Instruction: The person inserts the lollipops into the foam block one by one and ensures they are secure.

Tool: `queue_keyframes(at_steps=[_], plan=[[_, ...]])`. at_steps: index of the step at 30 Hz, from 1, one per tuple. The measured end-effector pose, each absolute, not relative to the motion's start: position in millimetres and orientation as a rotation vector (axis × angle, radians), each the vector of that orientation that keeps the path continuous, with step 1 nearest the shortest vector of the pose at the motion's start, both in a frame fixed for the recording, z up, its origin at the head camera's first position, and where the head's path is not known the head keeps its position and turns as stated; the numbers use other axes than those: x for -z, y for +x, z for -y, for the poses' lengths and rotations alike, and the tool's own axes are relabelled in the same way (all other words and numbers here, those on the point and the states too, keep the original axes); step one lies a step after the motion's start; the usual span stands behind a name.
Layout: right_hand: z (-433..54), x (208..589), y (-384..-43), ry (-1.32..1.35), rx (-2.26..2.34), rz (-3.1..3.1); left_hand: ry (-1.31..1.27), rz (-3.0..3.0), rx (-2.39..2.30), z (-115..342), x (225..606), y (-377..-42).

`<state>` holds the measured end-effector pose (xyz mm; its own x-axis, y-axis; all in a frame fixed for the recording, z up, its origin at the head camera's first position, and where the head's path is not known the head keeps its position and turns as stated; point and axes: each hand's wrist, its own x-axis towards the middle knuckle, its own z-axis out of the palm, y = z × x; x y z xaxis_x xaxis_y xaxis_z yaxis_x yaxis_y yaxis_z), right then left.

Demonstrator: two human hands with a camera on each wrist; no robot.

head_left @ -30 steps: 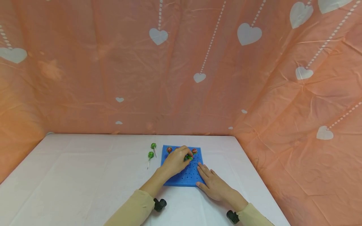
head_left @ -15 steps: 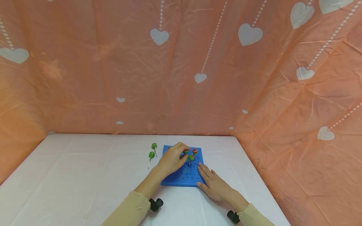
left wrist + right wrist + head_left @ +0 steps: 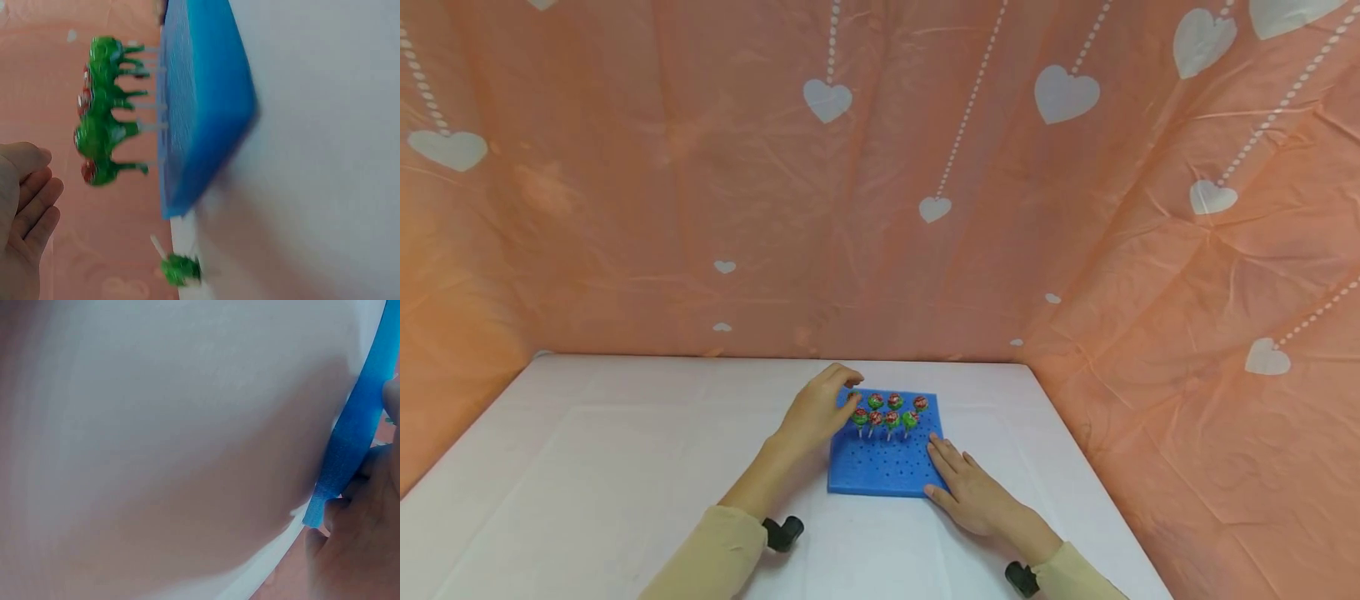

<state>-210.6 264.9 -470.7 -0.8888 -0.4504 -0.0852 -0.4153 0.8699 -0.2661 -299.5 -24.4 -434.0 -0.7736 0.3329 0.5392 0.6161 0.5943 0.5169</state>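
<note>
A blue foam board (image 3: 880, 479) dotted with small holes lies on the table. Red-and-green wrapped lollipops (image 3: 892, 419) stand upright in it in two rows toward its far side. My left hand (image 3: 816, 410) hovers over the board's far left corner, thumb and fingers apart, holding nothing. In the left wrist view, a loose green lollipop (image 3: 181, 269) lies on the table beyond the board; in the head view the left hand hides that spot. My right hand (image 3: 966, 490) rests along the board's right edge with fingers extended.
A white-covered table (image 3: 587, 458) bears the board. An orange curtain (image 3: 880, 250) with white hearts hangs behind the table and on both sides. Dark wrist cameras (image 3: 784, 533) are strapped at the sleeves.
The left hand let go of a green lollipop now standing in the near row, then moved left across the board. The right hand has stayed at the board's edge.
</note>
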Motion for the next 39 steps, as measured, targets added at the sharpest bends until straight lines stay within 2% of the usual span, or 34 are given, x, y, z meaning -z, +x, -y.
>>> queue_keyframes(at_steps=[20, 39], plan=[[-266.6, 469.8, -212.6, -0.677, 0.382, -2.883, -0.588, 2.671, 0.934, 89.2, 456.1, -325.6], [-265.8, 470.8, -211.5, -0.663, 0.348, -2.885, -0.698, 2.857, 0.816, 96.7, 470.8, -336.9]])
